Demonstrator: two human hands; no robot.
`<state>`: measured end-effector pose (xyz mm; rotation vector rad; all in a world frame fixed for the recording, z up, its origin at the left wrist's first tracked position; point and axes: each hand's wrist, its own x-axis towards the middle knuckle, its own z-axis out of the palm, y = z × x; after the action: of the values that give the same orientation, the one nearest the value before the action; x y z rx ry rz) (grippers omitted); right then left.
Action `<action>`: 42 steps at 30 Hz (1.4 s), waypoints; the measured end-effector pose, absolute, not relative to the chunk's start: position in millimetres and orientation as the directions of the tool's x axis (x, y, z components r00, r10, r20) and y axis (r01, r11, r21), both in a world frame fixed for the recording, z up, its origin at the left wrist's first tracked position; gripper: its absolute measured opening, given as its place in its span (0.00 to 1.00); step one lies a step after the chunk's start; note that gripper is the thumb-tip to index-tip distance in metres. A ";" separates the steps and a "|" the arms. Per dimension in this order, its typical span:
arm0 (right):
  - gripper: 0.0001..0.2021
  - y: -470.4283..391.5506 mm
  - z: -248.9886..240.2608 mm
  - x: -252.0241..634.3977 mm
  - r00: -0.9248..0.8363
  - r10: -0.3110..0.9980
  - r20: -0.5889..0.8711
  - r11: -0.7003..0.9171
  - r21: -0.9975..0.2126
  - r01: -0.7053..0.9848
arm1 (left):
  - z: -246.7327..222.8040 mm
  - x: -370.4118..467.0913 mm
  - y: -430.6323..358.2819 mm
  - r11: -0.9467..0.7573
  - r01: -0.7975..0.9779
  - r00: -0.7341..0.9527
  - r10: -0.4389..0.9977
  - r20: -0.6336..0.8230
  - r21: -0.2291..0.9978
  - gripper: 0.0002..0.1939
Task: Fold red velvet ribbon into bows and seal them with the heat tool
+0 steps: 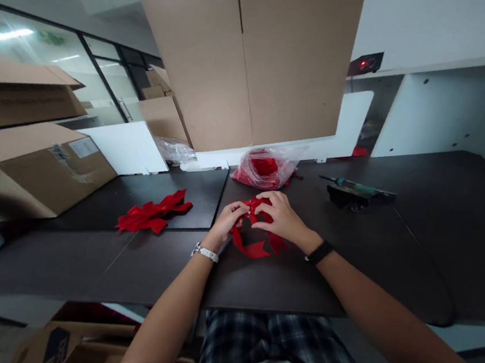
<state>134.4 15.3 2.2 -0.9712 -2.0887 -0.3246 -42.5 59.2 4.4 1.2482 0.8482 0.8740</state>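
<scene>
Both hands meet over a red ribbon bow (253,248) above the dark table. My left hand (230,219) pinches the bow's middle from the left, its fingers closed on the ribbon. From the right, my right hand (281,215) curls its fingers round the bow's loops and centre. Two ribbon tails hang below the hands toward the tabletop. Just behind them sits a clear plastic bag (265,169) with red material inside. More red bows (152,212) lie in a pile to the left, on a dark board.
A soldering-iron-like tool (350,185) rests on a dark holder at the right, with a cable on the table (389,266). Cardboard boxes (57,168) stand at the left; a tall cardboard panel (255,61) rises behind. An open box (73,345) is below the table.
</scene>
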 end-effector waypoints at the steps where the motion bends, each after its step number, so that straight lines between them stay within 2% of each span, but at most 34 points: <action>1: 0.10 15.9 1.1 134.1 -0.383 0.542 0.748 0.655 -0.090 0.750 | 4.1 -42.3 59.3 0.118 -0.091 0.419 0.905 -0.070 0.989 0.22; 9: 0.04 19.1 -5.9 130.6 -0.293 0.583 0.758 0.583 -0.139 0.801 | 0.6 -40.0 60.6 0.171 -0.101 0.404 0.907 -0.116 0.980 0.22; 14: 0.03 18.3 -4.7 130.7 -0.208 0.610 0.765 0.574 -0.245 0.781 | 0.0 -39.7 59.2 0.185 -0.085 0.431 0.893 -0.132 0.979 0.28; 17: 0.06 18.6 -2.6 131.1 -0.127 0.626 0.769 0.579 -0.349 0.737 | -2.7 -40.9 59.9 0.103 -0.042 0.448 0.891 -0.074 0.994 0.28; 21: 0.11 23.6 -1.3 133.6 0.025 0.668 0.744 0.565 -0.529 0.633 | -9.1 -43.2 64.8 -0.160 0.061 0.445 0.888 0.117 0.985 0.20; 25: 0.17 30.8 -3.4 137.0 0.037 0.780 0.624 0.512 -0.672 0.535 | -12.8 -45.1 68.9 -0.481 0.153 0.412 0.825 0.386 0.864 0.11; 29: 0.24 36.1 -8.2 140.2 0.026 0.874 0.485 0.407 -0.759 0.508 | -13.9 -45.1 68.2 -0.700 0.213 0.460 0.687 0.563 0.681 0.08; 33: 0.24 37.5 -10.5 141.9 0.047 0.913 0.405 0.327 -0.795 0.511 | -15.4 -43.1 65.0 -0.780 0.238 0.498 0.610 0.617 0.579 0.08; 37: 0.16 36.7 -9.0 139.5 0.082 0.915 0.394 0.305 -0.813 0.496 | -15.3 -42.9 62.3 -0.802 0.321 0.490 0.595 0.637 0.503 0.09; 42: 0.10 36.8 -8.7 135.1 0.067 0.952 0.299 0.261 -0.906 0.332 | -15.3 -43.8 61.1 -0.853 0.382 0.500 0.515 0.696 0.357 0.10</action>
<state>135.1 36.8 -8.7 -1.2666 -1.4729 0.7360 -43.8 61.1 -15.3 2.5830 0.7789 1.2784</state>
